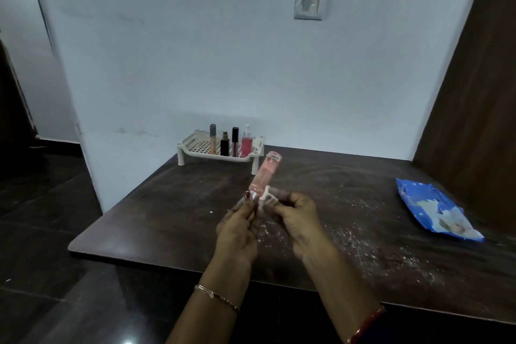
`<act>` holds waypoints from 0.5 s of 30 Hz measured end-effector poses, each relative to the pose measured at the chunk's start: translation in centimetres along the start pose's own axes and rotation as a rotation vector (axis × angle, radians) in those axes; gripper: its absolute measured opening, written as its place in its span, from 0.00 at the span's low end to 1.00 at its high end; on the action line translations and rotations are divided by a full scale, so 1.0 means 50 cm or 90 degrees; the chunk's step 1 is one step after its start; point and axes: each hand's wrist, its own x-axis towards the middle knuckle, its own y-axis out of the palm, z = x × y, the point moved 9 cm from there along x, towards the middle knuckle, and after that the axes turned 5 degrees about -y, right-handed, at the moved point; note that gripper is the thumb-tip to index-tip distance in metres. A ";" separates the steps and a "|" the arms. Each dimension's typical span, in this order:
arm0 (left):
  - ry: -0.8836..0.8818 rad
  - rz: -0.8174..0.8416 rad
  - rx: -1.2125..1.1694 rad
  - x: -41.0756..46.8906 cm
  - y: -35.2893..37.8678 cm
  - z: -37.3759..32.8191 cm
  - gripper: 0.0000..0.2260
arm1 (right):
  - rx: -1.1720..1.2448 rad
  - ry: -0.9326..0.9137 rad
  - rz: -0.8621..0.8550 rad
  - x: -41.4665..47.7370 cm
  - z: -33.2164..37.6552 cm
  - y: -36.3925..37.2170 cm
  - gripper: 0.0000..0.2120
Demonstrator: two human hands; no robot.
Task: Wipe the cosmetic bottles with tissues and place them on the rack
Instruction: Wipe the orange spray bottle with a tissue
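Observation:
A pink see-through bottle (265, 174) with a clear cap tilts up and to the right above the dark table. My left hand (239, 227) grips its lower end. My right hand (296, 220) pinches a small white tissue (265, 198) against the bottle's base. The white perforated rack (195, 145) stands at the back of the table by the wall. On the rack stand several bottles, among them a pink spray bottle (246, 142) and a black bottle (224, 145).
A blue tissue packet (435, 209), torn open, lies at the table's right. White crumbs and dust are scattered over the dark tabletop (167, 204). A brown panel (474, 92) bounds the right side; the wall stands behind the rack. The dark floor lies to the left.

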 end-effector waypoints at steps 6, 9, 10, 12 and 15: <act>0.142 -0.093 0.043 0.068 -0.055 -0.174 0.07 | -0.065 0.041 0.069 0.091 -0.018 0.103 0.09; 0.241 -0.124 0.138 0.099 -0.051 -0.297 0.06 | -0.093 0.040 0.061 0.154 -0.033 0.141 0.09; 0.280 -0.142 0.180 0.112 -0.047 -0.342 0.06 | -0.108 0.040 0.057 0.173 -0.040 0.152 0.08; 0.356 -0.196 0.295 0.138 -0.033 -0.432 0.07 | -0.163 0.036 0.058 0.206 -0.048 0.171 0.07; 0.458 -0.266 0.475 0.180 0.009 -0.542 0.09 | -0.228 0.023 0.077 0.245 -0.054 0.193 0.06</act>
